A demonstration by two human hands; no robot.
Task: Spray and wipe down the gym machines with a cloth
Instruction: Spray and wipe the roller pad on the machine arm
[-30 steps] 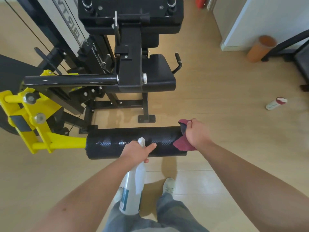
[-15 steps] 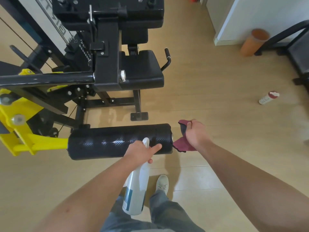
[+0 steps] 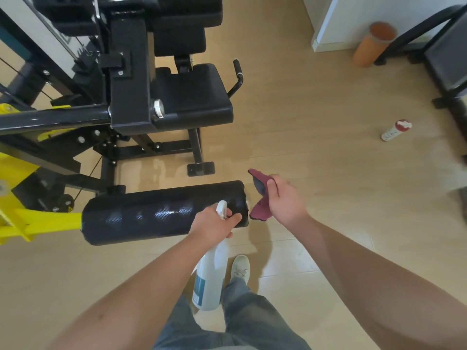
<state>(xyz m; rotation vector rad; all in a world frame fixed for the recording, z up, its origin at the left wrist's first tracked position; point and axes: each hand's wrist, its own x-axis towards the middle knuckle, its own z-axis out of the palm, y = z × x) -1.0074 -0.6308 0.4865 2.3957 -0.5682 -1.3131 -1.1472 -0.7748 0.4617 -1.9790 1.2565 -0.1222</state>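
Two hands at the black roller pad (image 3: 161, 213)
Left hand (image 3: 213, 224) grips the spray bottle (image 3: 211, 276) over the pad's end — right hand (image 3: 284, 199) pinches the red cloth (image 3: 260, 195) just beside it.

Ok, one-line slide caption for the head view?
Left hand holds spray bottle at black roller pad; right hand grips maroon cloth beside its end.

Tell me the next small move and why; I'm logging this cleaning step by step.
Probably bring the cloth onto the roller pad near its right end and wipe. The right hand holds it beside that end, apart from it; the left hand grips the spray bottle over the pad, which shows shiny patches.
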